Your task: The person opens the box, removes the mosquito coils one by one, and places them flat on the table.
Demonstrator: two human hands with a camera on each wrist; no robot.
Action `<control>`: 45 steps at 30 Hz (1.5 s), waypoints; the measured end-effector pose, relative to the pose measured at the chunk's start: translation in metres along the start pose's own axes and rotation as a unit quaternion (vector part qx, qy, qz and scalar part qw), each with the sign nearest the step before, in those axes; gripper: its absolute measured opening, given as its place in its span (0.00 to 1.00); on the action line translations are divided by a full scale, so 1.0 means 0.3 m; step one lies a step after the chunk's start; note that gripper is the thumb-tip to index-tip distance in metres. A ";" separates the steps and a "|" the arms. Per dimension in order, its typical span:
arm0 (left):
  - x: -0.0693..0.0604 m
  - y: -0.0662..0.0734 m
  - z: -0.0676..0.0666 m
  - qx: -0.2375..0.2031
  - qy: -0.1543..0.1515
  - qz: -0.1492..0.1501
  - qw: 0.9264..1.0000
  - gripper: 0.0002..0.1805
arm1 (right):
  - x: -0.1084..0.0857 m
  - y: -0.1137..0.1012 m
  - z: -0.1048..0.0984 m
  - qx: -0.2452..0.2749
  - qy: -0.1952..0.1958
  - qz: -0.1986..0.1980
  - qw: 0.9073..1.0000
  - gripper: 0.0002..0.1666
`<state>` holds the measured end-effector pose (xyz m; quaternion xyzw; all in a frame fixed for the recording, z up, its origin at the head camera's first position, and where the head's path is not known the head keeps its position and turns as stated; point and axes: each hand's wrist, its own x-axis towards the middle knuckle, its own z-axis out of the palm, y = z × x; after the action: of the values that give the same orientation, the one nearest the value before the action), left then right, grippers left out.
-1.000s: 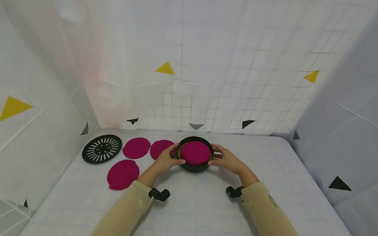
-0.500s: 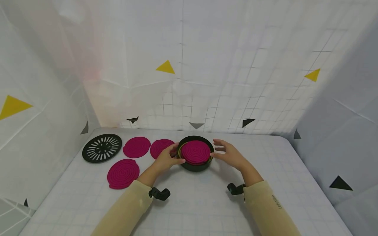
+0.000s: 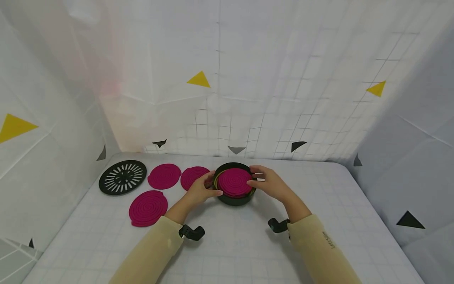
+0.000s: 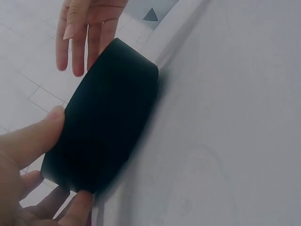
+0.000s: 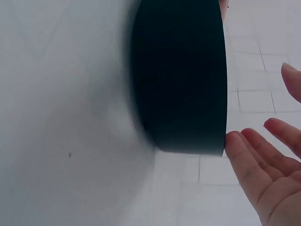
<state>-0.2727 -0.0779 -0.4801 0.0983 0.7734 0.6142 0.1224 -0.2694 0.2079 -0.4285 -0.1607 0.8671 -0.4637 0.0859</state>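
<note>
I see left hand gripping black container, pink disc inside, near table far edge; right hand fingers parted by rim, holding nothing.

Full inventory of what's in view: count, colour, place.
Round container: 1, black, on table
Inner ring: at least 1, yellowish, inside container
Nested spiral disc: at least 1, magenta, inside container
Loose spiral discs: 3, magenta, table, left of container
Slotted disc: 1, black, table, far left
Table: 1, white, under the items
Backdrop: count unclear, white, behind and beside table
Yellow triangles: 3, yellow, backdrop
Dark triangles: 7, black or grey, backdrop
Wrist cameras: 2, black, one per wrist
Sleeves: 2, beige, one per arm
Left grip: 1, bare, holding container's left side
Right grip: 1, bare, at container's right rim
</note>
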 end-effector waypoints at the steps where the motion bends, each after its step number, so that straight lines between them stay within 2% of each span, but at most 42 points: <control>1: 0.000 0.001 0.000 0.000 0.000 -0.001 1.000 0.50 | 0.001 -0.005 0.003 -0.002 0.000 0.000 1.000 0.41; 11: -0.001 0.003 -0.003 0.002 0.004 0.000 1.000 0.50 | 0.027 -0.068 0.054 -0.041 0.007 0.041 0.998 0.39; 23: 0.004 -0.008 0.000 0.004 0.001 0.001 1.000 0.49 | 0.056 -0.093 0.105 -0.088 0.038 0.084 0.992 0.39; 29: 0.004 -0.007 0.006 0.024 0.004 -0.002 1.000 0.49 | 0.054 -0.101 0.119 -0.085 0.042 0.103 0.990 0.40; 36: 0.000 0.001 0.007 0.025 0.008 -0.005 1.000 0.49 | 0.061 -0.099 0.116 -0.086 0.039 0.101 0.990 0.37; 45: 0.005 -0.004 0.001 0.023 0.009 -0.005 1.000 0.49 | 0.067 -0.087 0.109 -0.049 0.037 0.100 0.993 0.35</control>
<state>-0.2740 -0.0774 -0.4816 0.0915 0.7889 0.5964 0.1162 -0.2731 0.1619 -0.4251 -0.0601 0.9029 -0.4156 0.0914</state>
